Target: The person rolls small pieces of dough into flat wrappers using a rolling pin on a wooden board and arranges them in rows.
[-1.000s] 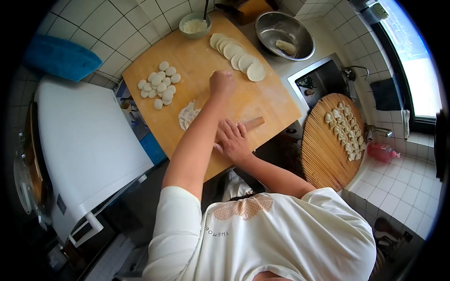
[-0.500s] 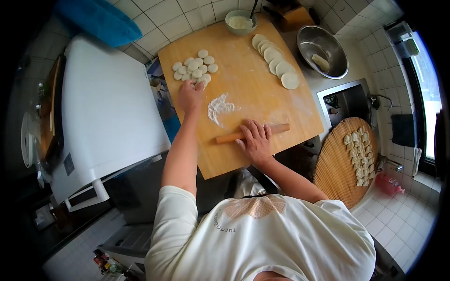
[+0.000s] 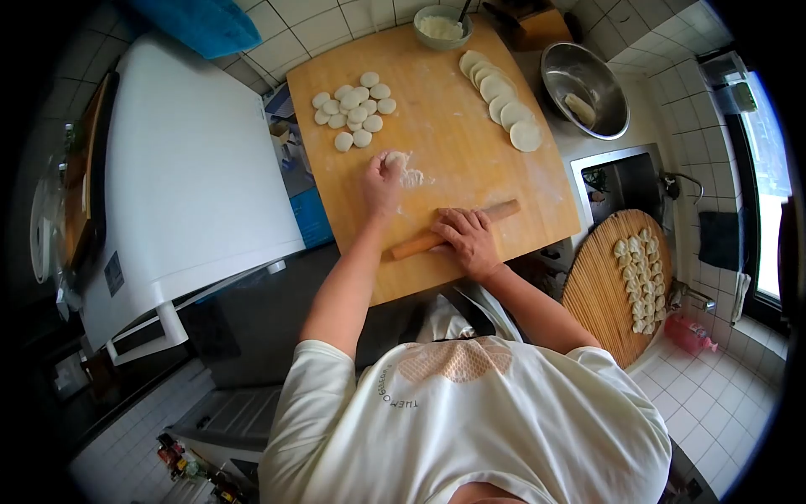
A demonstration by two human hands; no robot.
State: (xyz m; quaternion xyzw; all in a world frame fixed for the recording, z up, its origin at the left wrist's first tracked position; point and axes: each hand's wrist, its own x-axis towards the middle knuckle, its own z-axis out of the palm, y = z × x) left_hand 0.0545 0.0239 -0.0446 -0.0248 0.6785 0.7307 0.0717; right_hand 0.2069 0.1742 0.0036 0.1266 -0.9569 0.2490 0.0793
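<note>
My left hand (image 3: pixel 384 185) is closed on a small dough disc (image 3: pixel 395 159), pinched over the patch of loose flour (image 3: pixel 412 176). My right hand (image 3: pixel 468 238) lies with its fingers over a wooden rolling pin (image 3: pixel 504 210), which rests slantwise near the board's front edge. Beyond my left hand sits a cluster of flattened dough pieces (image 3: pixel 358 113). On the right of the wooden board (image 3: pixel 437 92), a row of thin rolled wrappers (image 3: pixel 525 136) overlaps one another.
At the board's back edge stands a bowl of white stuff (image 3: pixel 442 29). To the right are a steel basin (image 3: pixel 617 97) with a dough lump (image 3: pixel 579 109), a sink (image 3: pixel 621 189) and a round slatted tray (image 3: pixel 592 294) of dumplings (image 3: pixel 642 286). A white appliance (image 3: pixel 189 168) flanks the left.
My left hand has come from the dough cluster toward me and to the right, bringing a dough disc over the flour. My right hand stays on the rolling pin.
</note>
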